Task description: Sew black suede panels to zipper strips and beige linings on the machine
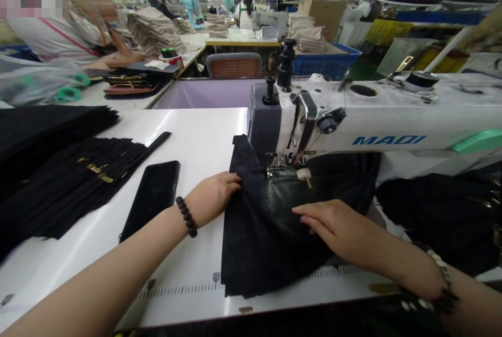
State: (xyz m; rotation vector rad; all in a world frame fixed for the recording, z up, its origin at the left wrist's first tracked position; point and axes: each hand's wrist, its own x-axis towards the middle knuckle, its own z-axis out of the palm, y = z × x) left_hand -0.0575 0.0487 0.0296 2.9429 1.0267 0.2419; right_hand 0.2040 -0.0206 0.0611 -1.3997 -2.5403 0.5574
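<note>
A black leather panel with fabric lies on the sewing machine bed, partly under the presser foot. A zipper with a gold pull and a small pale tab runs across it near the needle. At the panel's left edge, the bent fingers of my left hand are closed on the black material; the thumb is hidden. My right hand rests on the leather right of centre, index finger stretched out towards the zipper, no grip visible.
The white machine head spans the right. Left on the table are a black phone and stacked black pieces with gold zipper pulls. More black pieces lie at right. Behind are a lilac bin and a person's arm.
</note>
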